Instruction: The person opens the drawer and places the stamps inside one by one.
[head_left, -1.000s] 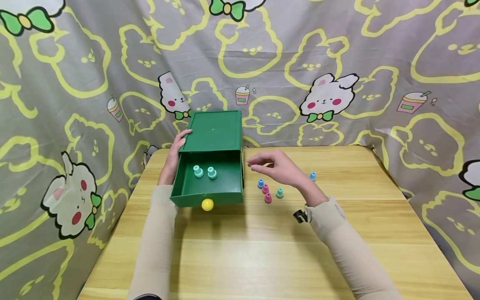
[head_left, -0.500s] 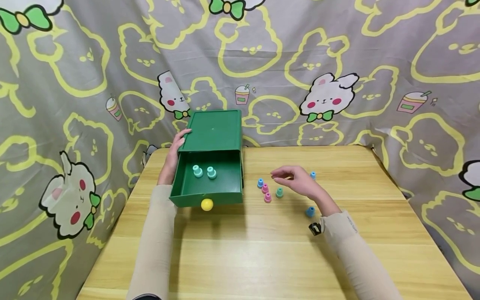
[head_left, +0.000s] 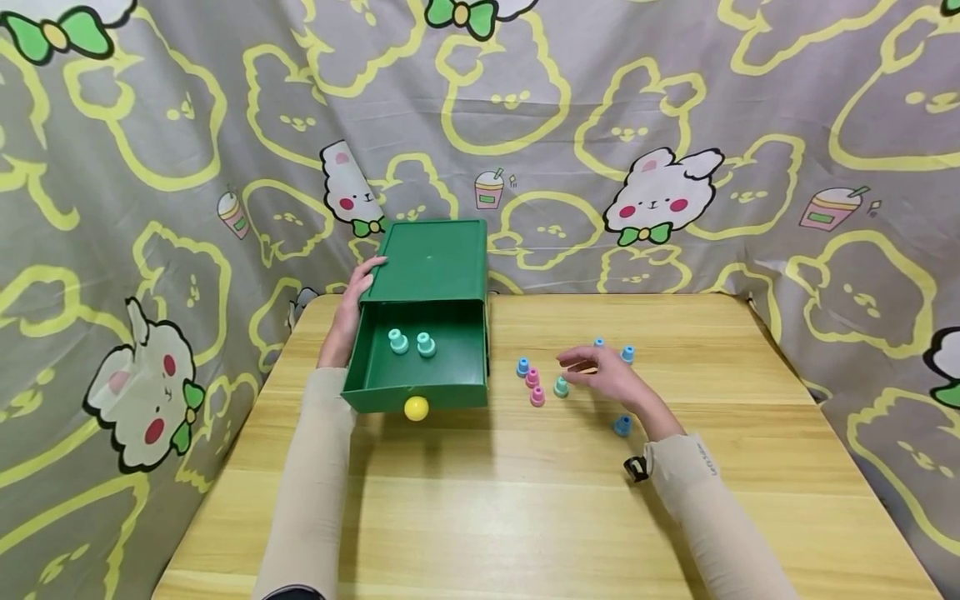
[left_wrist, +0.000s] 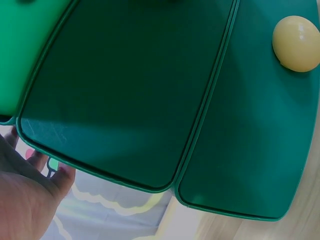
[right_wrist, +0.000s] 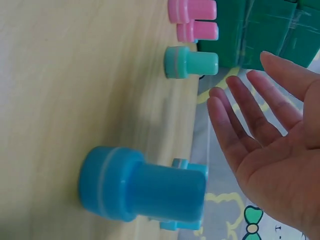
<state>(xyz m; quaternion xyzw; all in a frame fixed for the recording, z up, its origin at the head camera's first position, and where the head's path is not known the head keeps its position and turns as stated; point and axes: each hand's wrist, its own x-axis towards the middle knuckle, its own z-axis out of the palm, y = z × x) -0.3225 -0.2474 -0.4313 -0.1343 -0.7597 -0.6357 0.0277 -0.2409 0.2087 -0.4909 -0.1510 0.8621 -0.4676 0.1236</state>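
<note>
My left hand (head_left: 351,312) rests against the left side of the green box (head_left: 431,260), its fingertips at the top edge. The box's drawer (head_left: 457,398) is pulled out, with a round yellow knob (head_left: 416,408) on its front. Two mint stepped pegs (head_left: 397,342) stand inside it. Above the table, my right hand (head_left: 609,379) hovers with relaxed, slightly bent fingers and nothing in them. Nearest to its fingertips is a teal peg (head_left: 561,387), standing upright; the right wrist view shows the teal peg (right_wrist: 192,62) apart from the fingers.
Left of the teal peg stand a blue peg (head_left: 522,367) and two pink pegs (head_left: 537,397). More blue pegs stand around the right hand: a near one (head_left: 622,426) and two behind it (head_left: 627,354). A patterned curtain (head_left: 540,108) borders the wooden table (head_left: 480,517).
My right hand has moved right and down from beside the drawer to near the teal peg, uncovering blue pegs. The left hand and the two pegs in the drawer stay put.
</note>
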